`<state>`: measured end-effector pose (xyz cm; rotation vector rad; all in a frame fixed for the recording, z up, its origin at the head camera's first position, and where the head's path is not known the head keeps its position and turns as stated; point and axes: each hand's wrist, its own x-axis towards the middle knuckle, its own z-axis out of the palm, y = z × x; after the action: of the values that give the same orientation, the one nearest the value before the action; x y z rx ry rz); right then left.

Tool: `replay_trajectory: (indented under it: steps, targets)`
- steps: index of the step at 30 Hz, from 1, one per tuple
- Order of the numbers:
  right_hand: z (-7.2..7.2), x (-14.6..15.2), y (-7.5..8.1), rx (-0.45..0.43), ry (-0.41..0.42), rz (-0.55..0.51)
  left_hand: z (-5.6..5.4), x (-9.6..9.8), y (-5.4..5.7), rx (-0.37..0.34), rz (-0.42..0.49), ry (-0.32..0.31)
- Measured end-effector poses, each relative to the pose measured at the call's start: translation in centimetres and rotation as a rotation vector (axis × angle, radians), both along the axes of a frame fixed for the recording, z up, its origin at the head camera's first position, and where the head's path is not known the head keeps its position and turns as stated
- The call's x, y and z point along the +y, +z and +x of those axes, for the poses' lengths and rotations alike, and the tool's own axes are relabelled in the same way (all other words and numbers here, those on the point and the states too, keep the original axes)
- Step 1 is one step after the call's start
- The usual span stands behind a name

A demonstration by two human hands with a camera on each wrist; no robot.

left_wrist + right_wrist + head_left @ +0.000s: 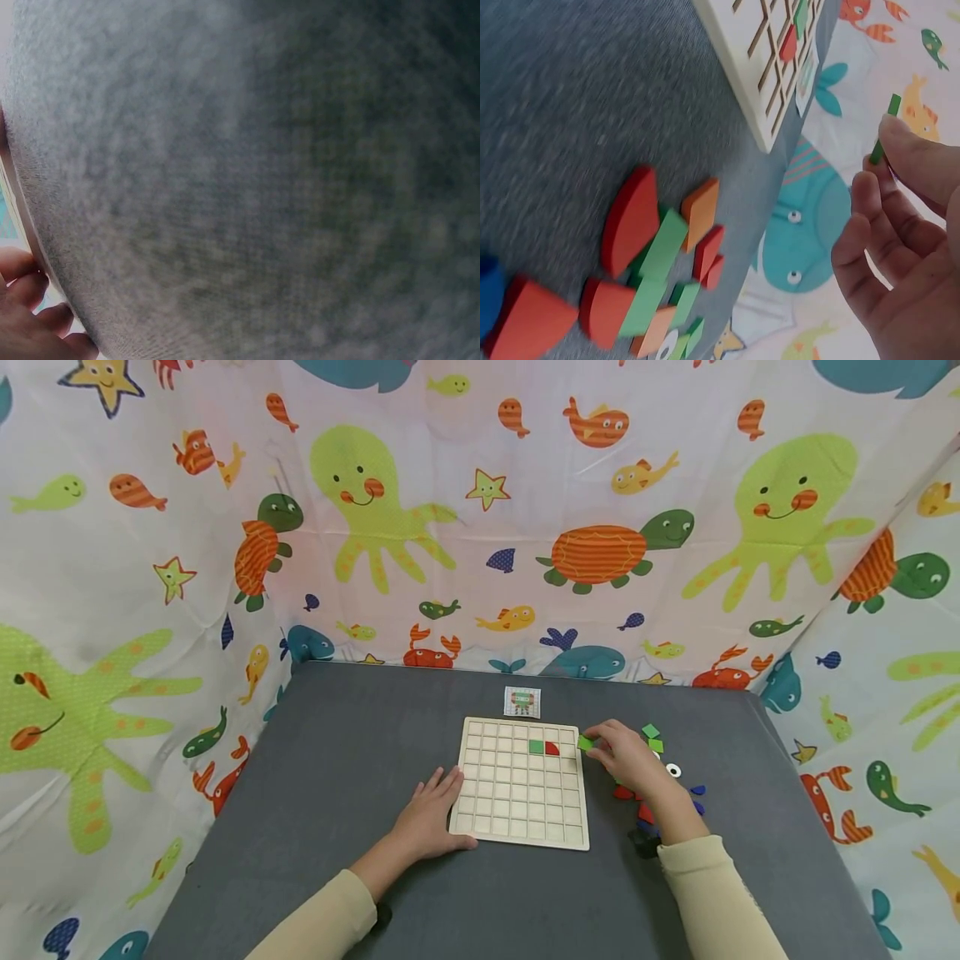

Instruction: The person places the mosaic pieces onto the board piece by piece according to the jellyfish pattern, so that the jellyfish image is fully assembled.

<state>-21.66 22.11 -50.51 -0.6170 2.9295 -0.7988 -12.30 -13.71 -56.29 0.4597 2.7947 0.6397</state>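
Note:
A light wooden grid board (pixel 517 795) lies on the grey table, with a green square tile (pixel 536 747) and a red rounded tile (pixel 552 748) side by side in its upper cells. My left hand (pixel 431 814) rests at the board's left edge, fingers spread and thumb along the lower corner. Beside the board's upper right corner my right hand (pixel 622 756) pinches a light green square tile (pixel 585 742) between thumb and fingers. In the right wrist view that green tile (pixel 886 129) shows edge-on, held above the table.
Loose tiles lie right of the board: red pieces (pixel 630 221), green pieces (pixel 662 244), an orange piece (pixel 700 213), blue pieces (pixel 698 790) and a white ring (pixel 673 770). A small picture card (pixel 522 702) lies behind the board. A sea-animal curtain (pixel 465 543) surrounds the table.

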Motion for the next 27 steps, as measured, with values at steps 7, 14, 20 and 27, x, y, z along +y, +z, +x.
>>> replay_trajectory:
  steps: [7,14,20,27]
  targets:
    - [-0.7,-1.9,-0.5,0.015,-0.001,0.028,0.1,-0.1,-0.2,-0.005,-0.003,0.003]
    - [-1.3,-3.2,-0.5,-0.003,0.010,0.045,0.0,-0.2,-0.5,-0.001,-0.011,-0.003]
    - [-2.0,-4.5,-1.0,-0.014,0.013,0.066,0.0,-0.1,-0.7,-0.005,-0.014,-0.005]
    - [-2.7,-6.0,-1.5,-0.036,0.042,0.046,0.0,-0.1,-0.4,-0.004,0.000,-0.004]
